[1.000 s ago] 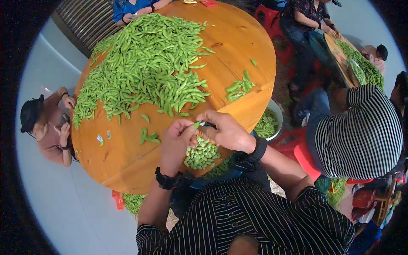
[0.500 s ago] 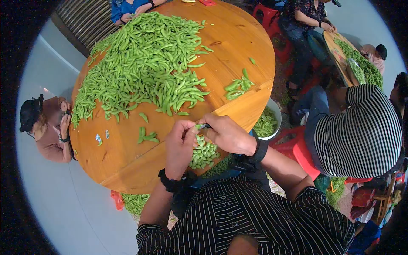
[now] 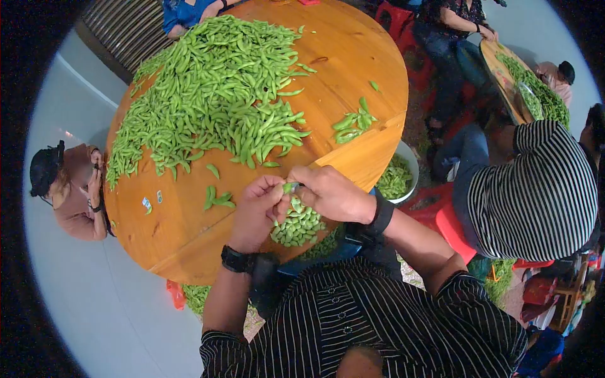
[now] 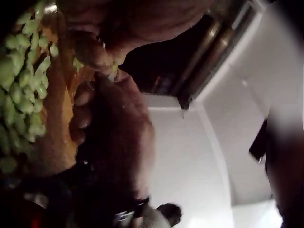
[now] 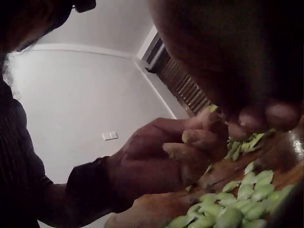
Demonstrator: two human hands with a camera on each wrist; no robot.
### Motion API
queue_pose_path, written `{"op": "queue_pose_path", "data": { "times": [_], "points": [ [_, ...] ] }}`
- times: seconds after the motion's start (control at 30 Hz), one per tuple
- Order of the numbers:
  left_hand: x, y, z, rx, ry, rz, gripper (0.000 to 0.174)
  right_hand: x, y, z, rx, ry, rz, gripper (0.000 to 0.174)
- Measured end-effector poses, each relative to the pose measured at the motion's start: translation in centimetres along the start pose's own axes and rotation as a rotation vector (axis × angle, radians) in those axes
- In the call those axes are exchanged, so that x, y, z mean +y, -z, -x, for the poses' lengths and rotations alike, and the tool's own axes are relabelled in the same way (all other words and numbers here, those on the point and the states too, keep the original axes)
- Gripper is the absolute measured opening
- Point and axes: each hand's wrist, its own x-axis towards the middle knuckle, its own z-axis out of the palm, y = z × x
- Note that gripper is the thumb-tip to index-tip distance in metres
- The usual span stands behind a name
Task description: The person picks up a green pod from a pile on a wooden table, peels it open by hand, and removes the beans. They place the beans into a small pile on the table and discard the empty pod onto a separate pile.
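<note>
In the head view my left hand [image 3: 257,211] pinches a green pod [image 3: 288,188] between thumb and fingertips. My right hand [image 3: 337,195] meets it from the other side, its curled fingers around a small dark tool [image 3: 298,185] that is mostly hidden. Just below both hands, a pile of shelled green beans [image 3: 298,227] lies at the table's near edge. The right wrist view shows the left hand's fingertips [image 5: 209,130] close against the right hand, above the beans [image 5: 230,216]. A large heap of edamame pods [image 3: 214,88] covers the table's far left.
The round wooden table [image 3: 353,57] also bears loose pods [image 3: 218,198] and opened pods [image 3: 354,123]. A white bucket of green pods [image 3: 398,173] stands at its right. Other people sit around, one in a striped shirt [image 3: 532,192] by a red stool [image 3: 450,220].
My left hand has shifted slightly left and its wrist has lowered, with the pod still at its fingertips. The right hand stays near the same place.
</note>
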Motion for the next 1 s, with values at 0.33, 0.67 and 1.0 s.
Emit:
{"op": "queue_pose_path", "data": {
  "times": [0.33, 0.67, 1.0],
  "points": [
    [0.4, -0.8, 0.1, -0.007, -0.017, -0.120, 0.006, 0.8, -0.2, 0.2, 0.023, 0.145, -0.018, 0.017],
    [-0.8, -2.5, 1.0, 0.229, -0.613, -1.059, 0.003, 1.3, -1.7, 0.2, 0.114, 0.124, 0.090, 0.013],
    [-0.1, -0.9, 0.3, 0.044, 0.028, 0.005, 0.008, 0.7, -0.1, 0.6, -0.026, 0.093, -0.026, 0.019]
  ]
}}
